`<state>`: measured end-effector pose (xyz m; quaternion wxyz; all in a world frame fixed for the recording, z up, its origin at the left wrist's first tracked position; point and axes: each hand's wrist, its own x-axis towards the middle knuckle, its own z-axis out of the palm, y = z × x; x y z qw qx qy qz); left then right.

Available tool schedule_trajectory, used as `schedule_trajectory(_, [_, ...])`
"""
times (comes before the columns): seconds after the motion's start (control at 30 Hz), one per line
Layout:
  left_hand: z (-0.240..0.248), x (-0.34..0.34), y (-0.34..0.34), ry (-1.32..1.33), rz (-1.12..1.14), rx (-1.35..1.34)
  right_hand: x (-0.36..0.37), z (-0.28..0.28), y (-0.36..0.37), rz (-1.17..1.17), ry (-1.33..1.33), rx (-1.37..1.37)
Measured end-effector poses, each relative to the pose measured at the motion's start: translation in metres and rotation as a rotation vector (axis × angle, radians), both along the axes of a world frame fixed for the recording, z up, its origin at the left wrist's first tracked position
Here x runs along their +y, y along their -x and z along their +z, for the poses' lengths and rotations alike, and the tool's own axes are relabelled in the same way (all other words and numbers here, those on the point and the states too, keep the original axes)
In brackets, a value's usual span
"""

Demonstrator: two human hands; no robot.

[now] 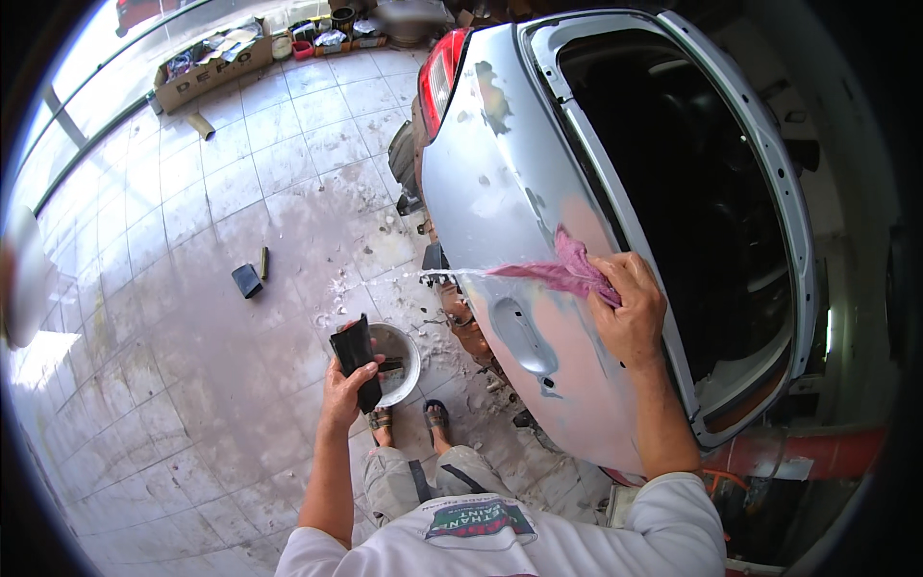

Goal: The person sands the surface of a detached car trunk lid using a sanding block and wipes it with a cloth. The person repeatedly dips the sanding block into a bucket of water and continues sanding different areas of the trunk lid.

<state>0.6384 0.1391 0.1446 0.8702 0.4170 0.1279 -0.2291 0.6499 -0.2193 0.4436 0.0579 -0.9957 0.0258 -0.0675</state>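
My right hand [629,306] grips a wet pink cloth [567,269] over the side of a silver car body [481,207]. A thin stream of water [404,276] runs from the cloth out to the left, past the panel's edge. Dull pinkish filler patches [577,370] cover the panel around a recessed door handle area [522,337]. My left hand [348,385] is closed around a black sanding block [358,361], its thumb across the face. Just behind that block, a round white bucket [409,370] stands on the floor, partly hidden.
A dark block [247,280] and a narrow yellowish strip [264,262] lie on the tiled floor [192,385]. A cardboard box [213,72] of odds and ends stands far left. The red tail lamp [442,82] and the dark window opening [673,192] border the panel.
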Motion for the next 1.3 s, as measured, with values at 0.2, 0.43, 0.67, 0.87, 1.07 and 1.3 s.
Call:
schedule_trajectory(0.2, [-0.055,0.027,0.030,-0.342,0.004,0.128,-0.042,-0.058,-0.046,0.140,0.569,-0.024])
schedule_trajectory(0.43, [-0.082,0.033,0.054,-0.621,0.093,0.255,-0.056,-0.073,-0.226,0.166,0.559,-0.062])
schedule_trajectory(0.67, [-0.049,0.043,0.114,-0.687,0.255,0.380,-0.028,-0.062,-0.421,0.028,0.407,0.050])
schedule_trajectory(0.87, [-0.028,0.028,0.159,-0.735,0.296,0.596,-0.072,-0.069,-0.534,0.001,0.290,0.013])
schedule_trajectory(1.07, [-0.072,-0.012,0.160,-1.109,0.091,0.398,-0.053,-0.068,-0.486,0.252,0.290,0.038])
schedule_trajectory(1.3, [-0.167,-0.061,0.083,-1.127,-0.254,-0.147,-0.066,-0.065,-0.337,0.469,0.428,-0.019])
